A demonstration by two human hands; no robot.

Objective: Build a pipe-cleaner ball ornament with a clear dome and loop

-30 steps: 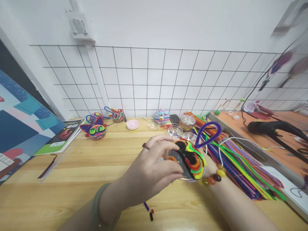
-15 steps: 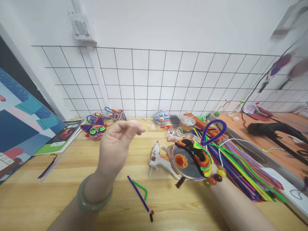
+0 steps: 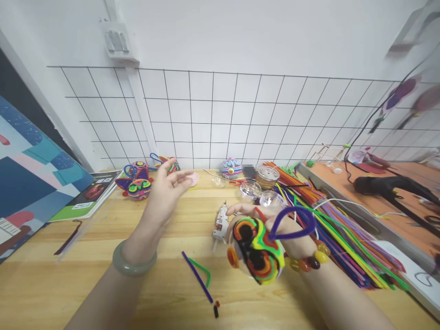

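Note:
In my right hand (image 3: 245,213) is a clear plastic ball ornament (image 3: 259,252) partly covered with coiled pipe cleaners in black, orange, yellow and green. A purple pipe-cleaner loop (image 3: 295,223) sticks out of its upper right, and an orange disc (image 3: 233,257) shows on its left side. Most of my right fingers are hidden behind the ball. My left hand (image 3: 167,188) hovers empty above the table, fingers apart. Just behind the ball lies a white hot glue gun (image 3: 221,223), partly covered by it. Purple (image 3: 197,277) and green (image 3: 202,269) pipe-cleaner pieces rest in front.
Several finished colourful ornaments (image 3: 137,183) sit at the back left near a magazine (image 3: 91,195). Clear plastic half-shells (image 3: 250,189) and a pink disc (image 3: 193,178) lie farther back. A large bundle of pipe cleaners (image 3: 340,238) and a white cable (image 3: 357,201) spread along the right.
My right hand has turned the ball, bringing its coiled face toward me and shifting it slightly down and left. My left fingers have spread from a more closed pose.

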